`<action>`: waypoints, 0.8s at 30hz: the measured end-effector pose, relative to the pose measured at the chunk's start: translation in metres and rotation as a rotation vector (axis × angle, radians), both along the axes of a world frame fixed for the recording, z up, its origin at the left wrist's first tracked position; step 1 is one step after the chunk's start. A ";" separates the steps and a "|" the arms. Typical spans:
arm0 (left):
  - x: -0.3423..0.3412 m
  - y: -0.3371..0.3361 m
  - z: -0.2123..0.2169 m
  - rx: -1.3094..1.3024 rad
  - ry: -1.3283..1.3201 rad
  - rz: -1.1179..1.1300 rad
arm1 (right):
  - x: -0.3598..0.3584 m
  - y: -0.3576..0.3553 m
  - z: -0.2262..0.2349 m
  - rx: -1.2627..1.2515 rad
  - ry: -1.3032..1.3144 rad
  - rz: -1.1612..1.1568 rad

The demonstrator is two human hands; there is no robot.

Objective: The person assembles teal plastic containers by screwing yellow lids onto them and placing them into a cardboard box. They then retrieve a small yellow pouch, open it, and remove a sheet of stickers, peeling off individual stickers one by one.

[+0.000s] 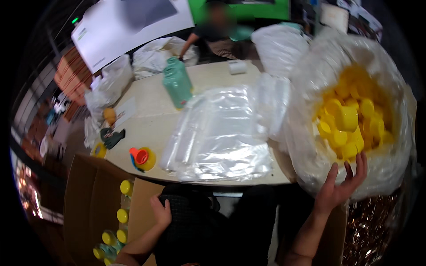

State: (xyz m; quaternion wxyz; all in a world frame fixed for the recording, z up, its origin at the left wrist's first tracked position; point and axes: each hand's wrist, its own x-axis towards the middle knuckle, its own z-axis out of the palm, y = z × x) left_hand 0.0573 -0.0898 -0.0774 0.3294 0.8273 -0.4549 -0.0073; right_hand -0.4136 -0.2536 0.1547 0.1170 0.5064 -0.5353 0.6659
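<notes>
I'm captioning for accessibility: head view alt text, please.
A person's open right hand near yellow caps in a large plastic bag; left hand beside a cardboard box of yellow-capped bottles; clear plastic sheets on a table.

Plastic sheets (226, 137) lay on the table (148, 97), a bottle (177, 85) behind them to the left, a roll (237, 67) near the far edge, with a carton (84, 199) of bottles (122, 216) front left beside the left hand (162, 212) and, rightward, the right hand (341, 184) before caps (347, 119) in a sack (306, 146).
</notes>
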 end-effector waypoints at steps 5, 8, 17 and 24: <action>-0.019 0.008 0.021 -0.002 -0.018 -0.033 | 0.122 -0.005 -0.015 0.015 0.145 0.638; -0.029 -0.010 0.073 -0.014 -0.158 -0.323 | 0.195 -0.016 -0.024 0.228 -0.049 1.013; 0.029 -0.300 0.092 -0.306 -0.021 -0.357 | 0.261 -0.037 -0.127 0.601 0.086 1.169; 0.081 -0.507 0.112 -0.113 0.248 0.197 | 0.256 -0.045 -0.141 0.686 0.040 1.072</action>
